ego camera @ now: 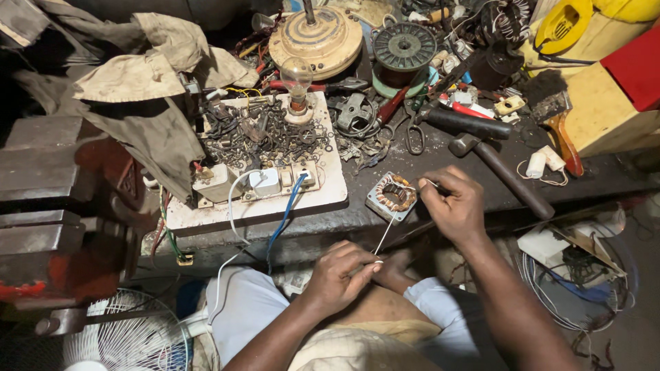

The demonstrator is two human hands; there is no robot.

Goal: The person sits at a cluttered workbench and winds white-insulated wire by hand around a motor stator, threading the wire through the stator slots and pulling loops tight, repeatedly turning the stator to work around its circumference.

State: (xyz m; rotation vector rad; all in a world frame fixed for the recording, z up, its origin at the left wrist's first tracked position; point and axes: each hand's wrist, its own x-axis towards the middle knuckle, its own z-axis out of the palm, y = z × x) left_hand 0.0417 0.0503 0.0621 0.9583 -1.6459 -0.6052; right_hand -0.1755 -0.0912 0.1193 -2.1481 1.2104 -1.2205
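A small square motor stator (392, 195) with copper windings lies near the front edge of the dark workbench (598, 172). My right hand (454, 205) rests beside it, pinching a thin metal tool whose tip touches the stator's right side. Lower down, over my lap, my left hand (339, 275) pinches the end of a thin white wire (383, 237) that runs up to the stator.
A white board (330, 196) carries a bulb (297, 79), sockets and several small metal rings. A hammer (502, 172), scissors (414, 134), a brush (558, 120), fan motor parts (323, 38) and rags (144, 82) crowd the bench. A vice (48, 206) stands left, a fan guard (130, 340) below.
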